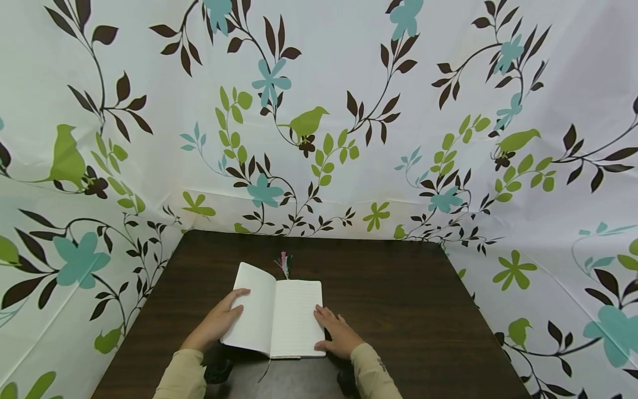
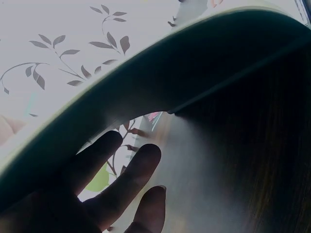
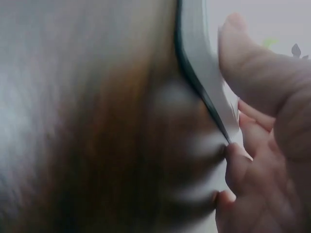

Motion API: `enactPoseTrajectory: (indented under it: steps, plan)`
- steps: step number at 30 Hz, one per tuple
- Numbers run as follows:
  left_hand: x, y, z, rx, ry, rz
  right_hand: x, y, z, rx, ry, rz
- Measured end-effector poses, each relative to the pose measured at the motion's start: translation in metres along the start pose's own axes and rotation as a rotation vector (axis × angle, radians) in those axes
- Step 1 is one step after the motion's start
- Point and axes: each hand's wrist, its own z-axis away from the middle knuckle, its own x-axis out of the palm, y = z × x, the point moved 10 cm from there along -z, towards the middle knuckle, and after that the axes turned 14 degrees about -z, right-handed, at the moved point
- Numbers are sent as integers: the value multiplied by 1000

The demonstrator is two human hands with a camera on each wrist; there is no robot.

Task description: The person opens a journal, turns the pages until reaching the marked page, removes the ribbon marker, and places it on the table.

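An open notebook [image 1: 298,321] lies on the dark table; faint lines run across its right page. My left hand [image 1: 214,324] holds the raised left side at its outer edge, thumb over the page. From below, the left wrist view shows the cover's dark underside [image 2: 204,53], bowed, with several fingers [image 2: 148,162] beneath it. My right hand [image 1: 341,332] rests on the right edge, fingers spread. In the right wrist view the thumb [image 3: 262,73] lies over the page side, while other fingertips [image 3: 235,150] touch the edge and tabletop.
A pink, white and green tassel [image 1: 284,265] sticks out past the notebook's top. A thin dark cord [image 1: 264,370] hangs from its bottom edge. The wooden table [image 1: 399,310] extends to both sides. Patterned curtains [image 1: 319,83] with leaves and birds enclose it on the back and sides.
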Motion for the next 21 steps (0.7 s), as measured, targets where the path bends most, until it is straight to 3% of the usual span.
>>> enactPoseTrajectory:
  steps: [6,21]
  plan:
    - [0,-1,1,-2,-1,10,-1,-1,0,-15,-42,-15]
    - [-1,-2,0,2,13,-5,-1,-1,0,1,-14,10]
